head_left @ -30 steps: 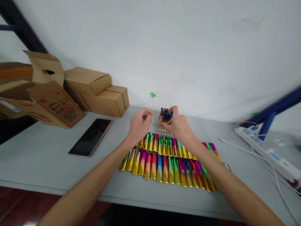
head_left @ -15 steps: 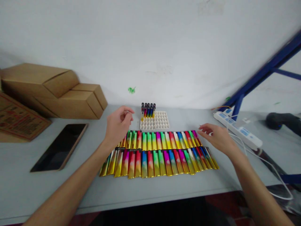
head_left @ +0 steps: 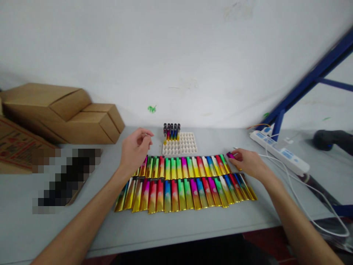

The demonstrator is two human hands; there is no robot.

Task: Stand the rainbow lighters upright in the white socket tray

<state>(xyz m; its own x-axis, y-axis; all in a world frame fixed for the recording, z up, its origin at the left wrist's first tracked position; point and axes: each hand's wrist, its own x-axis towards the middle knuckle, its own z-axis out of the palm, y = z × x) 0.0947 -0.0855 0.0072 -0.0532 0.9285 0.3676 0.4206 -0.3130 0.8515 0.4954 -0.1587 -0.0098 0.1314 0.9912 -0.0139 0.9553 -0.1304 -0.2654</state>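
Observation:
Two long rows of shiny lighters (head_left: 176, 193) lie side by side on the grey table, their colours fading to gold. At the right end of the far row, my right hand (head_left: 249, 162) is closed around a purple lighter (head_left: 230, 155), held at a slant with its lower part mostly hidden. My left hand (head_left: 135, 147) hovers over the left end of the far row, fingers curled together; what they hold, if anything, is hidden. Behind the rows stands a white grid tray (head_left: 188, 142) with several upright black-topped lighters (head_left: 171, 132) in its left back part.
Brown cardboard boxes (head_left: 63, 110) stand at the left against the wall. A pixelated dark flat object (head_left: 66, 176) lies in front of them. On the right are a white power strip (head_left: 281, 152) with cables, a black device (head_left: 328, 140) and a blue metal frame (head_left: 278, 127).
My right hand has closed on the purple lighter at the far row's right end and shifted it out of line. My left hand has barely moved. The view has shifted slightly.

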